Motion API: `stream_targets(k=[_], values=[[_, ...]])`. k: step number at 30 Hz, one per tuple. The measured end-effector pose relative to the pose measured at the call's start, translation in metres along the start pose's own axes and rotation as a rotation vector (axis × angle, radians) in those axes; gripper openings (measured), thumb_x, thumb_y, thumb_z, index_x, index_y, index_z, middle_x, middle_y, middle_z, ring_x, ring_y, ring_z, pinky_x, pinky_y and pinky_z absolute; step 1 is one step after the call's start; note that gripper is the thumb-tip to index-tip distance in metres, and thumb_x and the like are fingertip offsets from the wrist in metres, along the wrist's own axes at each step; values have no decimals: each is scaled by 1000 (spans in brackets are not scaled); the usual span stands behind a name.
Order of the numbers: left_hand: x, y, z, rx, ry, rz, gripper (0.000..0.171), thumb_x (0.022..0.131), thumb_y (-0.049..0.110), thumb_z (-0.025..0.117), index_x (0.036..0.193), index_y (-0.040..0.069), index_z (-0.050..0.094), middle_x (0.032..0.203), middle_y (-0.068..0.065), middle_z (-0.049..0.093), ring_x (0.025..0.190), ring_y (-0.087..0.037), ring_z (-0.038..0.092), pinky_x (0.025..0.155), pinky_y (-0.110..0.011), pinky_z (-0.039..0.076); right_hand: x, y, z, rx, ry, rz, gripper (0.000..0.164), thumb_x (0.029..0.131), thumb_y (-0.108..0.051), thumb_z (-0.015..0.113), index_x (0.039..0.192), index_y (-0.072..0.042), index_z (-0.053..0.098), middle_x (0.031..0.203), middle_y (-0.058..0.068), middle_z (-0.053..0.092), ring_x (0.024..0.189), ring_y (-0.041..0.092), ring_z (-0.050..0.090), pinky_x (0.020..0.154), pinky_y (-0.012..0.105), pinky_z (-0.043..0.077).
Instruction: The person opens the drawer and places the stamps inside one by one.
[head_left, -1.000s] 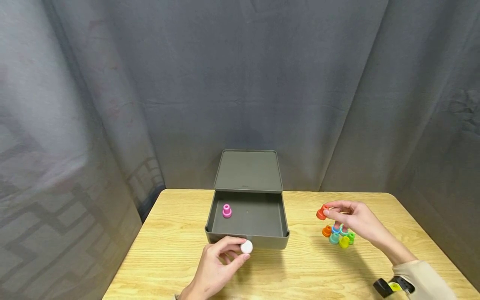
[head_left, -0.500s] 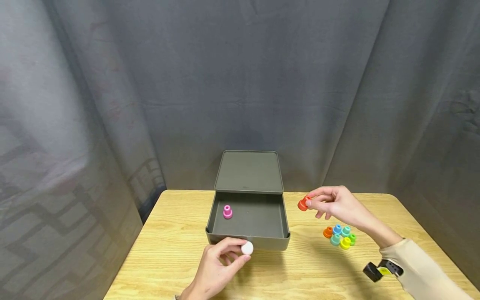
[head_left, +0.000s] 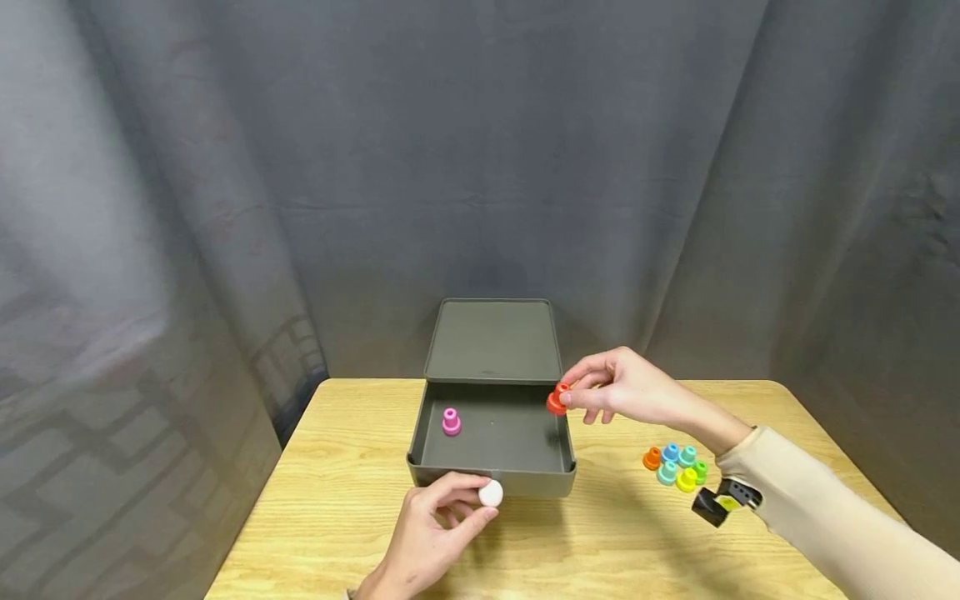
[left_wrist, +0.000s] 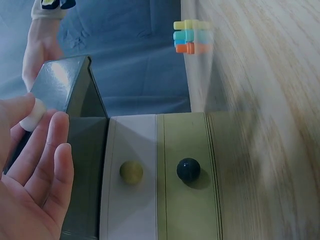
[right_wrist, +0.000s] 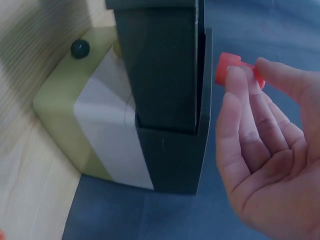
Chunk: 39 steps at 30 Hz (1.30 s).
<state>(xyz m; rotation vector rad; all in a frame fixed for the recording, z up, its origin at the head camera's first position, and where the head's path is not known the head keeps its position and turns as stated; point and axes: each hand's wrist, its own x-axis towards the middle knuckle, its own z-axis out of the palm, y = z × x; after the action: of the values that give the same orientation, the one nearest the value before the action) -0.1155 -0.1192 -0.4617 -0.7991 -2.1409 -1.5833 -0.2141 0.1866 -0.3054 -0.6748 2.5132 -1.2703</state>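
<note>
My left hand (head_left: pixel 427 533) pinches the round white knob (head_left: pixel 491 493) of a dark grey drawer (head_left: pixel 502 442), which stands pulled out from its cabinet (head_left: pixel 495 337). Inside the drawer, toward its left side, a pink stepped peg (head_left: pixel 451 422) stands upright. Between thumb and fingertips my right hand (head_left: pixel 622 387) holds a red stepped peg (head_left: pixel 557 402), over the drawer's right rim in the head view. The right wrist view shows the red peg (right_wrist: pixel 227 70) lying sideways at the fingertips, beside the drawer.
Several stepped pegs (head_left: pixel 686 479) in orange, blue, teal, yellow and green cluster on the wooden table (head_left: pixel 337 500) to the right. Beneath the grey drawer are a white drawer (left_wrist: pixel 131 210) and a green drawer (left_wrist: pixel 187 215), both pushed in. Grey curtain (head_left: pixel 480 167) hangs behind.
My right hand has carried the red peg leftward from above the peg cluster to the drawer's right rim. The left hand stays on the knob and the drawer has not moved.
</note>
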Motion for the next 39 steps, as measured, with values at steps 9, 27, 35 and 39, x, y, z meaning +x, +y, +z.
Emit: stream_targets(k=[9,27,35,39], values=[[-3,1,-2,-4,3,-23,27,90,10,85,115,18,76,90,-4,83,73,0,72,57,-24,57,33,-22,20,39,-124,23,27,94,-24,80,113,-5,76,99,15,82,74,21,77,67,34,63],[-7,3,-5,-21,-4,4,28,91,9,84,117,15,75,89,-8,82,74,-2,73,57,-24,58,78,-38,78,-91,-232,27,13,94,-18,81,102,-9,76,89,6,83,68,23,78,59,31,62],[-7,4,-5,-29,-8,4,28,92,9,84,117,15,75,89,-7,83,74,-2,74,56,-24,58,82,-34,96,-140,-224,14,7,96,-19,81,98,-14,76,86,1,82,64,16,76,57,31,62],[-7,4,-5,-29,-10,-6,27,92,9,83,117,15,75,89,-7,82,74,-2,73,57,-25,58,84,-35,95,-140,-235,14,10,96,-20,81,101,-13,76,87,3,82,64,17,77,57,32,62]])
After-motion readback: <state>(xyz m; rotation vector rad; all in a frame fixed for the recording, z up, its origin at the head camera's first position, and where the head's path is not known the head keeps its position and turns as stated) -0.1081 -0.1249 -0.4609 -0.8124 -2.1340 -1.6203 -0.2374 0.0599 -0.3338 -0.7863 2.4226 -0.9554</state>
